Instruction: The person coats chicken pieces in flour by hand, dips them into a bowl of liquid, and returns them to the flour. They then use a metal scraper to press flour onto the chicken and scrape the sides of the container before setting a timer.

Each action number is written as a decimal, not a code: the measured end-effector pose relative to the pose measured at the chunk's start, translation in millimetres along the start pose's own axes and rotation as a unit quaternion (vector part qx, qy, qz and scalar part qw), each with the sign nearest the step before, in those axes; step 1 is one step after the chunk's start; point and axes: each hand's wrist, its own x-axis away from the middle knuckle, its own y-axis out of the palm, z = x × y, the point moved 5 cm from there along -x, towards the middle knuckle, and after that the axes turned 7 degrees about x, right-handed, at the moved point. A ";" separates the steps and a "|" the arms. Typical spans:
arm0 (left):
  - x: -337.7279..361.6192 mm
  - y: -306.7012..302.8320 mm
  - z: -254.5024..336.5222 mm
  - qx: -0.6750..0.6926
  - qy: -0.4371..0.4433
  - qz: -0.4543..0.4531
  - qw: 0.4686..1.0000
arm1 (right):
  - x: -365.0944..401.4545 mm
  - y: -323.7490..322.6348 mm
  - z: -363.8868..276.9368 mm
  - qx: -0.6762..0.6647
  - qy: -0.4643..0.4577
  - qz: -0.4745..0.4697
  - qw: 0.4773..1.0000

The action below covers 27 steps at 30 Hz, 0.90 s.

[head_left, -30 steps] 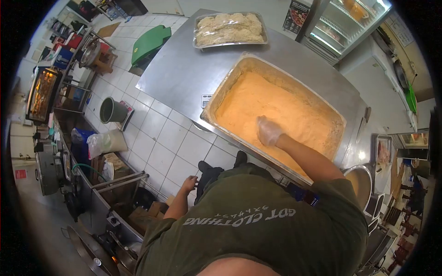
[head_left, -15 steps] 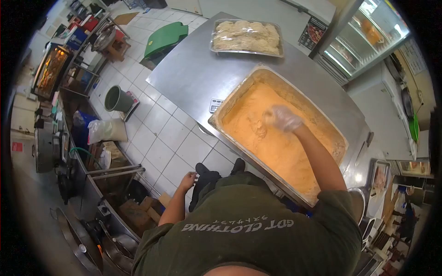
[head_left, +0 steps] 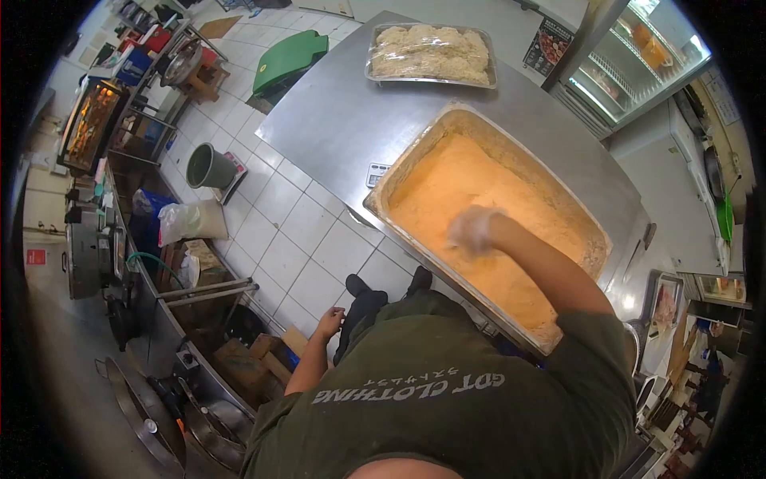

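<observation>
Gloved right hand (head_left: 472, 230) is meeting orange powder (head_left: 447, 180) inside the deep tray (head_left: 421, 157) on the steel surface (head_left: 327, 120); blur is hiding whether it is pinching any. The left hand (head_left: 329, 322) is hanging, loosely curled. Powder-handling seems underway; any next move is probably calling for care around the rim.

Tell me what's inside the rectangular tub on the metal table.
The tub holds orange powder, with the gloved right hand at its surface. The powder hides the tub's floor and anything buried; what lies under the hand is covered too.
</observation>
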 end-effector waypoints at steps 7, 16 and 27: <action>1.0 -7.1 -8.0 -0.054 0.027 0.031 0.998 | 14.1 53.1 44.6 0.077 0.098 0.220 0.967; -19.4 5.1 54.8 -0.090 0.001 -0.025 0.996 | -52.3 62.7 56.9 -0.178 0.119 0.301 0.929; 0.0 7.8 81.3 -0.022 0.057 -0.042 0.997 | 61.5 70.0 33.7 -0.095 0.172 0.071 0.978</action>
